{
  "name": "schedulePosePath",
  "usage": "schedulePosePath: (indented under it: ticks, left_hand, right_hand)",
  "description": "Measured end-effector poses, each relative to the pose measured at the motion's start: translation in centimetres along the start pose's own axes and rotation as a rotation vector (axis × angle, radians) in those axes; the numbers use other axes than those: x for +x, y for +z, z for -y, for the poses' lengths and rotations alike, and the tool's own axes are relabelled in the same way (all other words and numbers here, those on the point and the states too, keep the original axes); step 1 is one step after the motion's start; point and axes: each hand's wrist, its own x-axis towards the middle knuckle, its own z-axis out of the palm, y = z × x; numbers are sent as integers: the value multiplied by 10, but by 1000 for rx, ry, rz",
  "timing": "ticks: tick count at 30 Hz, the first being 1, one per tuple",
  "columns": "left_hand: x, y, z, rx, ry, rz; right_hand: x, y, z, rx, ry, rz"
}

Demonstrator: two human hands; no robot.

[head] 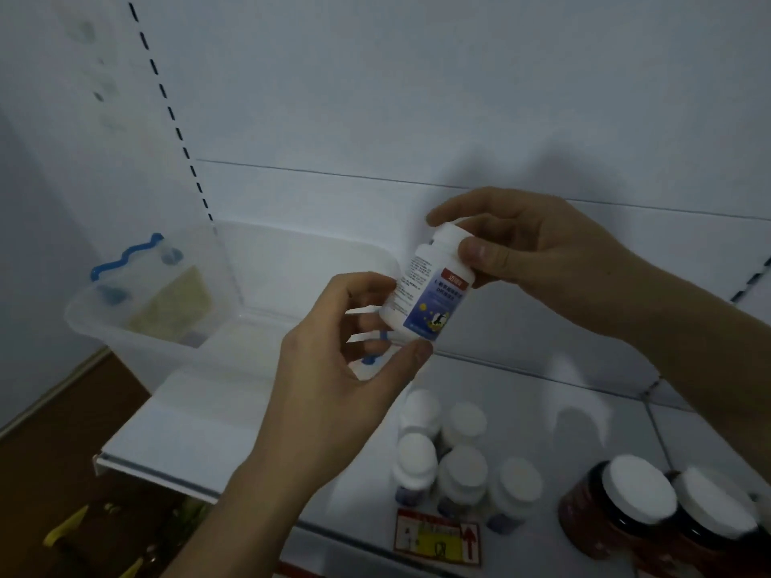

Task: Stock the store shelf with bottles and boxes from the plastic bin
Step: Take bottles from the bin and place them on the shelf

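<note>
I see my two bare forearms reaching in from below and from the right, meeting mid-frame. My left hand (333,369) is raised palm toward me, its fingers curled, thumb tip and fingertips pinching the lower end of the white bottle (429,294). My right hand (530,252) comes in from the right above it, thumb and curled fingers gripping the bottle's capped upper end, which tilts toward it.

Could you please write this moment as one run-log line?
phase: stocking | held: white bottle, tilted | right hand: grips cap end | left hand: pinches base | below: white-capped bottles on shelf | plastic bin: left
</note>
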Motion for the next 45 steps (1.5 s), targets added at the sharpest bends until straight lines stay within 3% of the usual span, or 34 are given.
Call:
schedulePosePath:
  ticks: [6, 12, 17, 20, 26, 45]
  left_hand:
    - [-48, 36, 42, 135, -23, 95]
    - [-55, 62, 74, 459, 62, 298]
    - [-45, 75, 75, 830, 91, 508]
    - [-48, 77, 77, 912, 87, 596]
    - [-51, 80, 82, 938, 121, 571]
    - [-53, 82, 91, 864, 134, 505]
  right_hand:
    - [-63, -32, -30, -269, 154, 39]
    - [-86, -25, -59, -582, 243, 118]
    - [-92, -19, -70, -718, 284, 218]
    - [-91, -17, -74, -773, 307, 288]
    - [-92, -8, -81, -801, 344, 388]
    - [-89, 19, -93, -829, 425, 396]
